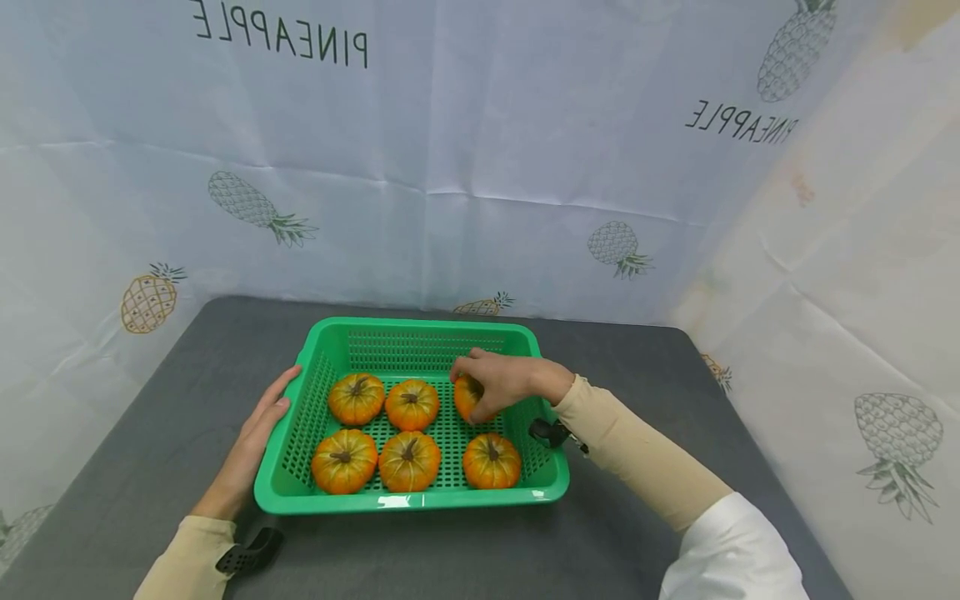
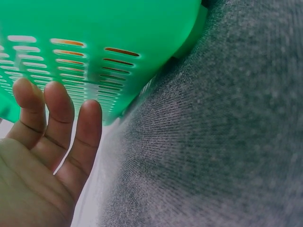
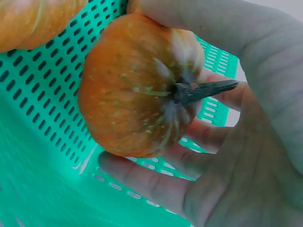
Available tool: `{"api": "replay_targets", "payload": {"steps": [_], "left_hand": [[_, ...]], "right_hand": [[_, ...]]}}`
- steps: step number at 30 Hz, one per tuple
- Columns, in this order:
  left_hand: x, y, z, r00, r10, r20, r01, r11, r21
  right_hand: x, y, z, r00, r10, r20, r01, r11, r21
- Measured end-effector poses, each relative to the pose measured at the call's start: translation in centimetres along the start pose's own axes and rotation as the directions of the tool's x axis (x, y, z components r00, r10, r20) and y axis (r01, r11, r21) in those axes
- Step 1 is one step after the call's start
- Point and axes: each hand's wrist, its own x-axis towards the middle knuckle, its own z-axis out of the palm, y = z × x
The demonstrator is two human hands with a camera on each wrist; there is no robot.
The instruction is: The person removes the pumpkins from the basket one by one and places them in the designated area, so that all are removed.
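Observation:
A green plastic basket (image 1: 412, 501) with slotted walls stands on the table and holds several small orange pumpkins, among them a pumpkin (image 1: 357, 398) at its back left. My right hand (image 1: 506, 382) reaches over the right rim and grips a pumpkin (image 3: 137, 90) in the back right part, thumb on one side and fingers round the other. That pumpkin's dark stem points toward the palm in the right wrist view. Along the basket's left outer side lies my left hand (image 1: 251, 446). Its fingers (image 2: 87, 127) are loosely extended, close to the slotted wall, and hold nothing.
Dark grey cloth covers the table (image 1: 615, 358) around the basket. White curtains (image 1: 480, 142) printed with pineapples hang behind and at the sides. Black straps (image 1: 251, 550) with camera mounts sit on both wrists. A front right pumpkin (image 1: 491, 461) lies just in front of the gripped one.

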Motion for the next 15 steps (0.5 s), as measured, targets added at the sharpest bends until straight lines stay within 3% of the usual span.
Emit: {"api": "replay_targets", "payload": {"steps": [15], "left_hand": [[-0.03,0.09,-0.01,1.0,0.002,0.009,-0.002,1.0,-0.009]], "right_hand": [[-0.75,0.26,-0.15,0.997,-0.051,-0.065,0.054,0.998,0.039]]}}
